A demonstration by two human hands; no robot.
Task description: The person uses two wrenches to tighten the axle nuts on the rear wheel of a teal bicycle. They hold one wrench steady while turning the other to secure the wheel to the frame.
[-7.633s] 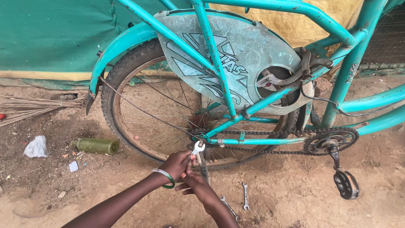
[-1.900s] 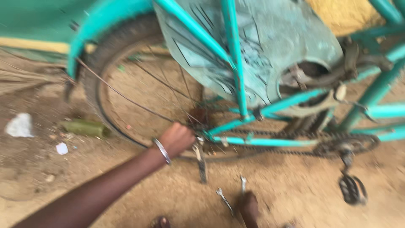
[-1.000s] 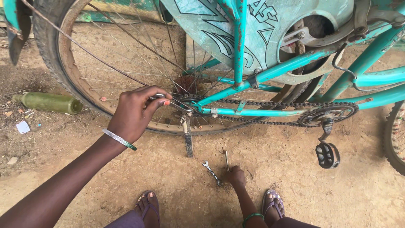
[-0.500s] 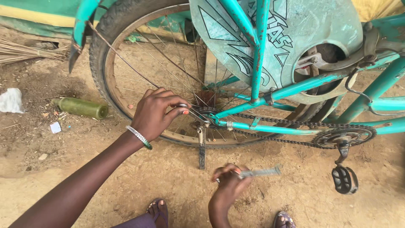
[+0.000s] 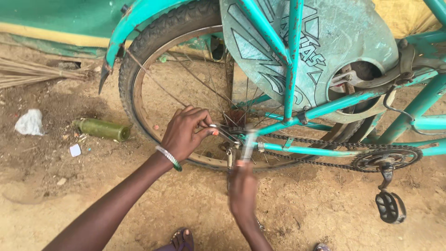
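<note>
Since half a second ago the right hand (image 5: 242, 193) has come up off the ground with its spanner (image 5: 247, 145) and now sits at the rear hub; the left hand (image 5: 186, 132) has stayed put.

Largest first: the turquoise bicycle (image 5: 297, 69) fills the upper frame, with its rear wheel (image 5: 139, 74) at 12 o'clock from the hands. The faded chain guard panel (image 5: 344, 46) is at 1 o'clock. The chain (image 5: 316, 148) runs toward 3 o'clock to the chainring (image 5: 388, 158), and the pedal (image 5: 389, 207) hangs below it.

The rear axle nut area (image 5: 231, 135) lies between the two hands, just beside the left fingertips and directly above the right hand.

The left hand is curled, thumb and fingers pinching a thin wrench (image 5: 222, 132). That wrench's long axis runs roughly 10 to 4 o'clock into the hub. A green and white bangle (image 5: 168, 158) sits on that wrist.

The right hand is blurred. It looks closed round the spanner's lower end, but the exact grip is hard to tell. The spanner's long axis runs near 6 to 12 o'clock, its head up by the chainstay (image 5: 302, 149). The left hand is nearer the hub, and the right reaches it from 6 o'clock.

Small stuff: a green bottle (image 5: 102, 129) on the dirt at 9 o'clock, well apart, and a white scrap (image 5: 30, 123) further the same way. A sandalled foot (image 5: 182, 239) is at the bottom edge.
</note>
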